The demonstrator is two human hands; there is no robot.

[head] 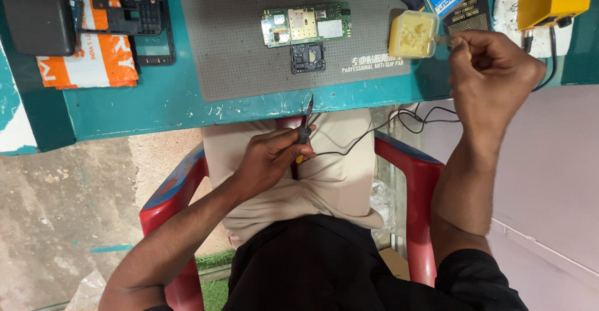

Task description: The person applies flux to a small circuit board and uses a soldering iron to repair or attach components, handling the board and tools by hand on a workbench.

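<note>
So the person's left hand [274, 158] has a soldering iron [305, 130] pinched in a closed pen grip, fingers wrapped tight round the dark handle, and it's sitting low over the lap, just below the near edge of the teal table [156, 102]. The iron's long axis runs nearly straight up the frame, tipped slightly right, with the thin metal tip pointing away from the body and just reaching the edge of the grey anti-slip mat [231, 43]. Its black cord [374, 133] trails off to the right. The green circuit board [306, 25] lies flat on that mat, long side running left to right, pretty much dead ahead of the tip but well apart from it, and a small black square part [307, 58] sits just below it, in between the two. The right hand [493, 74] is up at the mat's right side, fingers closed on some small thin tool, hard to tell exactly what, poking toward the yellowish tub of paste [413, 34] just beside it. The right hand is level with the board but off to the side; the left is the one lined up with it.
</note>
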